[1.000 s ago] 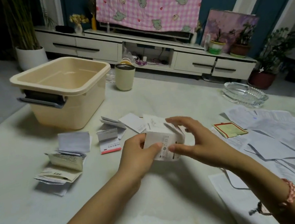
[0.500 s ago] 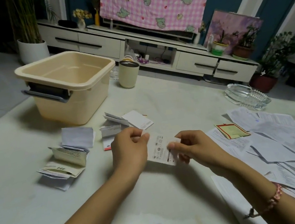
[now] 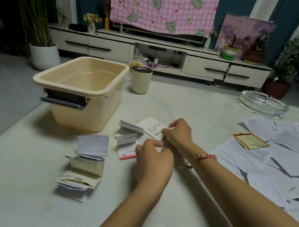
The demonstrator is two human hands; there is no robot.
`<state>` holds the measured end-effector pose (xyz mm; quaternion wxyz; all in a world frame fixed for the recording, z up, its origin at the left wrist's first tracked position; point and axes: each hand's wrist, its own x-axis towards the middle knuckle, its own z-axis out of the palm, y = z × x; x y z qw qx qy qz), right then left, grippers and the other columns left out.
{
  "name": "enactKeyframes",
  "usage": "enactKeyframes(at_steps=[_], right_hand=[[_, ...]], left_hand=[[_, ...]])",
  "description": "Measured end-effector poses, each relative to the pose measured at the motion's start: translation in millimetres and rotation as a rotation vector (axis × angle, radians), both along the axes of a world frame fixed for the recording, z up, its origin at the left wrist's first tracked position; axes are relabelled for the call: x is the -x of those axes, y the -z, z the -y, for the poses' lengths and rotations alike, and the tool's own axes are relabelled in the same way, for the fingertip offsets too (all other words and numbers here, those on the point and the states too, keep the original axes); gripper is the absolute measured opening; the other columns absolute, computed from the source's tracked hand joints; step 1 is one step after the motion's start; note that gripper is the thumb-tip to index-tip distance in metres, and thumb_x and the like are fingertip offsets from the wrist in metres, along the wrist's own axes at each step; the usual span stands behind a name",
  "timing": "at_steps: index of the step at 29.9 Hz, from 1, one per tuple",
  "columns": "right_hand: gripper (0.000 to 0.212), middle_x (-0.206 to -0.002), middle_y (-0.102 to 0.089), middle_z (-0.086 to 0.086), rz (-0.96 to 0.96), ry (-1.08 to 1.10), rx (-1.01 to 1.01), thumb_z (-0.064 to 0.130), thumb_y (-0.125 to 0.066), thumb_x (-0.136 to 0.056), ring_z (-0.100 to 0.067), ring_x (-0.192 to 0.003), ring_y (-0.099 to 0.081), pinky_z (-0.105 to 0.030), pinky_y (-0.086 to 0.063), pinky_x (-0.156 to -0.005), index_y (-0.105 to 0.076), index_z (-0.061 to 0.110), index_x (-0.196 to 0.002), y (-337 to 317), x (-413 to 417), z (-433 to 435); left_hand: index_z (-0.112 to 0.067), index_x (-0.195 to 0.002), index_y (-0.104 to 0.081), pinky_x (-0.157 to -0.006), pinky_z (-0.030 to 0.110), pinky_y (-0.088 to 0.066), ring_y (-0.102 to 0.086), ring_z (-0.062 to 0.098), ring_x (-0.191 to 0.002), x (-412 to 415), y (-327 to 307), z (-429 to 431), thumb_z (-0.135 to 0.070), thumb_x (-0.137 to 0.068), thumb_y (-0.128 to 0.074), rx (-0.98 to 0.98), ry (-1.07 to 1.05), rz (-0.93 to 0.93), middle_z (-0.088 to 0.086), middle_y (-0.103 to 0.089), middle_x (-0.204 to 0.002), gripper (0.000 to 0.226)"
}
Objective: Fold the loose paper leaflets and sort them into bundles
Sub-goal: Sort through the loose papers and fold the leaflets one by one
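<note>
My right hand [image 3: 179, 133] pinches a small folded white leaflet [image 3: 152, 128] by its right edge and holds it over the middle bundle [image 3: 126, 140] of folded leaflets. My left hand [image 3: 152, 157] sits just below it with fingers curled under; its back hides whether it touches the paper. A red-edged leaflet [image 3: 126, 154] lies partly under my left hand. A second bundle [image 3: 85, 164] of folded leaflets lies further left. Several loose unfolded sheets [image 3: 292, 158] are spread at the right, with a red-bordered yellow slip [image 3: 249, 139] on top.
A beige plastic tub [image 3: 85, 92] stands behind the bundles, with a cream cup [image 3: 141, 80] beside it. A glass ashtray [image 3: 263, 104] sits at the far right of the white table [image 3: 22, 155]. The table's front edge is near my elbows.
Both hands brought the leaflet down from in front of me. My right hand carried it up and left onto the middle bundle, and my left hand slipped off its left edge.
</note>
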<state>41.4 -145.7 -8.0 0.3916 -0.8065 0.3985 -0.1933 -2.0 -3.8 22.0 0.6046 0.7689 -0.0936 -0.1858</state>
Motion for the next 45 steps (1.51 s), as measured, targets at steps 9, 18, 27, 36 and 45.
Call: enactKeyframes(at_steps=[9, 18, 27, 36, 45], right_hand=[[0.028, -0.114, -0.056, -0.014, 0.156, -0.027, 0.045, 0.025, -0.06, -0.085, -0.025, -0.086, -0.057, -0.029, -0.046, -0.067, -0.049, 0.014, -0.109, -24.6, 45.9, 13.3], [0.029, -0.106, -0.064, -0.006, -0.1, -0.133, 0.118, 0.009, -0.069, -0.081, -0.019, -0.094, -0.061, -0.036, -0.051, -0.086, -0.059, 0.016, -0.106, -61.6, 210.1, 64.8], [0.097, -0.151, -0.027, 0.007, -0.415, -0.365, 0.164, 0.043, -0.08, -0.066, -0.014, -0.135, -0.03, -0.031, -0.027, -0.109, -0.023, 0.031, -0.145, -27.3, 239.0, 84.4], [0.057, -0.117, -0.051, 0.005, -0.264, -0.271, 0.306, 0.02, -0.08, -0.071, -0.004, -0.094, -0.046, -0.013, -0.035, -0.077, -0.054, 0.024, -0.123, -22.8, 236.2, 92.1], [0.019, -0.076, -0.065, 0.004, 0.258, -0.184, 0.052, -0.002, -0.064, -0.081, -0.004, -0.067, -0.06, -0.019, -0.051, -0.066, -0.067, 0.017, -0.083, -52.5, 234.4, 47.9]], left_hand=[[-0.024, -0.101, -0.054, -0.076, 0.025, -0.043, -0.053, 0.017, -0.103, 4.8, 4.8, -2.9, -0.011, -0.088, -0.045, -0.007, 0.127, 0.032, 0.0, -0.048, -0.124, 0.021], [-0.018, -0.096, -0.061, -0.056, 0.023, -0.038, -0.052, 0.016, -0.071, 26.7, 18.1, 6.8, -0.004, -0.086, -0.047, 0.016, 0.222, 0.016, 0.004, -0.06, -0.108, 0.022], [-0.024, -0.086, -0.063, -0.077, 0.03, -0.048, -0.06, 0.015, -0.081, 51.0, 20.6, 5.5, -0.005, -0.087, -0.053, -0.024, 0.324, 0.069, -0.004, -0.062, -0.095, 0.022], [-0.025, -0.086, -0.065, -0.081, 0.035, -0.05, -0.061, 0.014, -0.086, 54.3, 18.9, 6.1, -0.004, -0.086, -0.055, -0.059, 0.31, 0.084, -0.004, -0.064, -0.095, 0.023], [-0.029, -0.103, -0.061, -0.085, 0.029, -0.05, -0.062, 0.007, -0.094, 64.5, 11.1, 12.6, -0.031, -0.079, -0.071, 0.144, 0.401, 0.072, -0.006, -0.064, -0.107, 0.026]])
